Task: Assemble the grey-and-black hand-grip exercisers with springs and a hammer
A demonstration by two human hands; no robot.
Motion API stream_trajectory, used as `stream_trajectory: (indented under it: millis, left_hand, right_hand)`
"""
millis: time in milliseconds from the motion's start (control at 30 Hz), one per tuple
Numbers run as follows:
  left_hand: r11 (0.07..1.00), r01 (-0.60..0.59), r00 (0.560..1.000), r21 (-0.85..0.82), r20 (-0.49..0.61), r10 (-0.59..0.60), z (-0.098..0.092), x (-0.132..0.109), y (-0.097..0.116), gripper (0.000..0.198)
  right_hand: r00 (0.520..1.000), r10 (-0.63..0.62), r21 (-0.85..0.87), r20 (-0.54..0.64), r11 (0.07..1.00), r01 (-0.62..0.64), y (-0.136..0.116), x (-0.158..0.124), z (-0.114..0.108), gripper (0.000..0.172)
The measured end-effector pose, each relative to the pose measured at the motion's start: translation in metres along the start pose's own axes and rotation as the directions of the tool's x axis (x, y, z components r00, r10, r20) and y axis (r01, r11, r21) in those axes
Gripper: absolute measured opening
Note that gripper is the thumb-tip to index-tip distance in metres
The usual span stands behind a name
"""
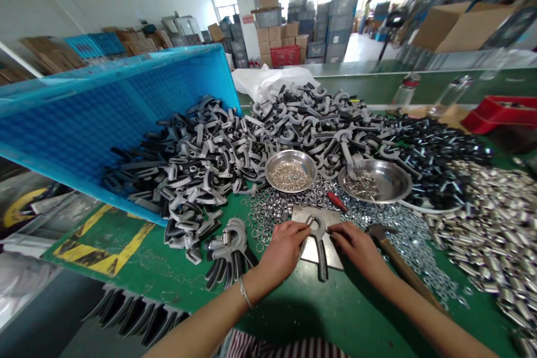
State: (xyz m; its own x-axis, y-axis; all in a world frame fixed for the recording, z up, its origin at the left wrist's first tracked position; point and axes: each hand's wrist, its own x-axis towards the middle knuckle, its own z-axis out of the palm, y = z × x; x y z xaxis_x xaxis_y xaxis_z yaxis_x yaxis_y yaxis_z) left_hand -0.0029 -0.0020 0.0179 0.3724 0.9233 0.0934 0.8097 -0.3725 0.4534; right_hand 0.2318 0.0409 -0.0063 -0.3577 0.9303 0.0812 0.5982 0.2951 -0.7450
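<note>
On a metal plate point(334, 254) lies a grey hooked part with a black-lined handle point(321, 251). My left hand point(286, 245) has its fingers closed at the left of the hook, around a second, mostly hidden handle piece. My right hand point(352, 240) rests its fingertips at the plate's right side, near the hook; what they hold, if anything, is too small to tell. Behind the plate are a red-handled tool point(337, 201) and a steel dish of small pins point(291, 171). A hammer point(398, 263) lies right of my right hand.
A blue crate point(126, 84) spills grey handles point(201, 179) at the left. Joined handles with springs point(229, 251) sit left of my left hand. A second dish point(388, 180), loose rings, nuts point(413, 246), black knobs point(436, 156) and metal cylinders point(495, 235) spread rightward.
</note>
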Motion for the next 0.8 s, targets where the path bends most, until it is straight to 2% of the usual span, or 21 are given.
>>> stream_trajectory:
  millis: [67, 167, 233, 367, 500, 600, 800]
  left_hand:
    - [0.996, 0.049, 0.999, -0.076, 0.008, -0.049, -0.005, 0.004, -0.001, 0.037]
    - [0.993, 0.057, 0.998, -0.100, 0.006, -0.056, -0.013, 0.007, -0.002, 0.035]
    - [0.996, 0.058, 0.998, -0.061, -0.010, -0.059, -0.016, 0.007, -0.001, 0.033]
    - [0.991, 0.093, 0.996, 0.094, -0.024, -0.091, -0.011, 0.008, 0.006, 0.051]
    - [0.983, 0.107, 0.993, 0.151, -0.070, -0.098, 0.002, 0.012, 0.011, 0.032]
    - [0.983, 0.108, 0.988, 0.150, -0.122, -0.090, 0.006, 0.010, 0.010, 0.026]
    - [0.976, 0.161, 0.972, 0.148, -0.197, -0.130, -0.004, -0.006, 0.002, 0.022]
  right_hand:
    - [1.000, 0.016, 0.008, 0.003, 1.000, -0.016, 0.001, 0.002, 0.000, 0.022]
    - [1.000, 0.015, 0.014, 0.005, 1.000, -0.015, 0.001, 0.002, 0.000, 0.023]
    - [1.000, 0.010, 0.014, 0.001, 1.000, -0.010, 0.002, 0.001, 0.000, 0.023]
    - [1.000, -0.007, -0.009, -0.021, 1.000, 0.007, 0.005, 0.001, 0.003, 0.023]
    - [0.998, -0.047, -0.050, -0.033, 0.998, 0.045, 0.006, 0.003, 0.005, 0.020]
    - [0.996, -0.090, -0.092, -0.028, 0.992, 0.087, 0.003, 0.006, 0.007, 0.018]
    - [0.986, -0.166, -0.171, 0.010, 0.971, 0.165, -0.010, 0.019, 0.017, 0.014]
